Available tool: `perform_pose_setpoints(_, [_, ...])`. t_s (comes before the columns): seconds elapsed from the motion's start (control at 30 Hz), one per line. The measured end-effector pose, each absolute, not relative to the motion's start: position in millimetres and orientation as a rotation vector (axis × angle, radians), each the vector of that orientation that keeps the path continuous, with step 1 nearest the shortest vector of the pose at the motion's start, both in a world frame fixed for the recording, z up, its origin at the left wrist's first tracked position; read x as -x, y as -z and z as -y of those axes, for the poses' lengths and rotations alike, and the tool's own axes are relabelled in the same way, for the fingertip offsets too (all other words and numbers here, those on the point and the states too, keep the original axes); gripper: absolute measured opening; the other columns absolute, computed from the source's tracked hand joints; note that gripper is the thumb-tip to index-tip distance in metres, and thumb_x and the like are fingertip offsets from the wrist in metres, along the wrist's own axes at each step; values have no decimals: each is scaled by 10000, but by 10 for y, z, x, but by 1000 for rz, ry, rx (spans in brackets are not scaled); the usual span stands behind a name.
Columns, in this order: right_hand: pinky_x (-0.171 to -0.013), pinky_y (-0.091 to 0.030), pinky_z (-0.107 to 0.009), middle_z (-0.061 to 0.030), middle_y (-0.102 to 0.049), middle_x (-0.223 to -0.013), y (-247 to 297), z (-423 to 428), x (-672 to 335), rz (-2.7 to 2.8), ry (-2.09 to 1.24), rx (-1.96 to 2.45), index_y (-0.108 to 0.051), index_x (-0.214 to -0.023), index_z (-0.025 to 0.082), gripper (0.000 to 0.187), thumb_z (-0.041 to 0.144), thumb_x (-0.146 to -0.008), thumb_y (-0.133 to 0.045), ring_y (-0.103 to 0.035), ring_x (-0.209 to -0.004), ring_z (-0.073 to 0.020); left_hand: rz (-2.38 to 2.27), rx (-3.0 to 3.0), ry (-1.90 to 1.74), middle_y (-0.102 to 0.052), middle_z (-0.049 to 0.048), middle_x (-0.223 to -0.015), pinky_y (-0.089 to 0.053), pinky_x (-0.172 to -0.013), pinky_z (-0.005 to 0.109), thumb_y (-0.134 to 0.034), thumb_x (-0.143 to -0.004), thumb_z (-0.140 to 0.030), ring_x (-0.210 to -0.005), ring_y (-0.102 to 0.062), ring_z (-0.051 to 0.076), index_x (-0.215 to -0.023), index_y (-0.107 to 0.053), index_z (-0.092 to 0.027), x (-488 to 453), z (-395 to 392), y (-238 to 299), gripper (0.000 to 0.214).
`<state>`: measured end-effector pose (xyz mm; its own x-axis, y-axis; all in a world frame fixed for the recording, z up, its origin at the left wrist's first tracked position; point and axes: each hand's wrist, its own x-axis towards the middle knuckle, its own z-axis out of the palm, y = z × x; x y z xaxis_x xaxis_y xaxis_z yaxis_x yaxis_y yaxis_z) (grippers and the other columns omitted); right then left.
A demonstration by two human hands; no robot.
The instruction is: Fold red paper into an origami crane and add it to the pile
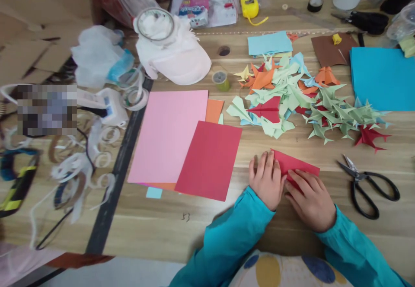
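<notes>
A small folded red paper (296, 164) lies on the wooden table (155, 224) near its front edge. My left hand (266, 180) rests flat on the paper's left end, fingers stretched out and close together. My right hand (311, 200) presses on the paper's near edge with its fingers extended over the fold. Both arms wear teal sleeves. Neither hand lifts the paper; it stays flat on the table under them.
A red sheet (210, 161) and a pink sheet (168, 135) lie to the left. A pile of folded paper shapes (301, 101) sits behind. Black scissors (368, 183) lie at the right. A blue sheet (382, 77) is far right. Tape rolls (97, 148) clutter the left.
</notes>
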<state>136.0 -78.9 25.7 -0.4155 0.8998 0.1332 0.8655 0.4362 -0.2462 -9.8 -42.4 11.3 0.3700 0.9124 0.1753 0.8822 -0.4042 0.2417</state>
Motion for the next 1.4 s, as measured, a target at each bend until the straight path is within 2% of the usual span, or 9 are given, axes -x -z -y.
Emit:
perform_pose_setpoints(0.5, [-920,-365,-412,-80,-557,-1174,-253,811,-1359,2458,-239,1554,-608,-1054,214,271,281,-815,-499,-448,-1107,-253,-1634,-2456,-383,-431,114,-1310,-168,-1026,542,-399,-826,-326,-1237,-337,283,-1145,-520,-154,117,427,-139,382])
perform_pose_setpoints(0.73, [-912,-353,-389,-78,-570,-1149,-249,795,-1370,2446,-234,1536,-601,-1072,211,288,286,-810,-507,-448,-1089,-244,-1682,-2436,-465,-472,49,-1284,-162,-1038,506,-376,-829,-186,-1206,-386,221,-1075,-559,-216,142,407,-75,308])
perform_pose_setpoints(0.97, [-853,-339,-385,-88,-570,-1129,-271,755,-1342,2475,-184,1563,-575,-1116,216,334,325,-810,-500,-454,-1032,-252,-1654,-2439,-464,-529,42,-1228,-187,-1018,515,-384,-825,-253,-1207,-375,243,-1098,-556,-233,227,275,-130,323])
perform_pose_setpoints(1.13, [-831,-327,-402,-99,-558,-1136,-290,739,-1304,2521,-168,1605,-570,-1121,207,347,345,-811,-492,-434,-1024,-267,-1667,-2485,-440,-513,12,-1247,-172,-1021,520,-366,-836,-274,-1214,-359,248,-1121,-546,-259,226,215,-138,337])
perform_pose_setpoints(1.4, [-788,-321,-398,-110,-535,-1137,-246,747,-1288,2513,-98,1635,-542,-1153,210,356,326,-825,-465,-423,-990,-267,-1667,-2536,-536,-484,26,-1276,-209,-1011,503,-363,-832,-282,-1196,-374,249,-1139,-538,-241,206,277,-67,356])
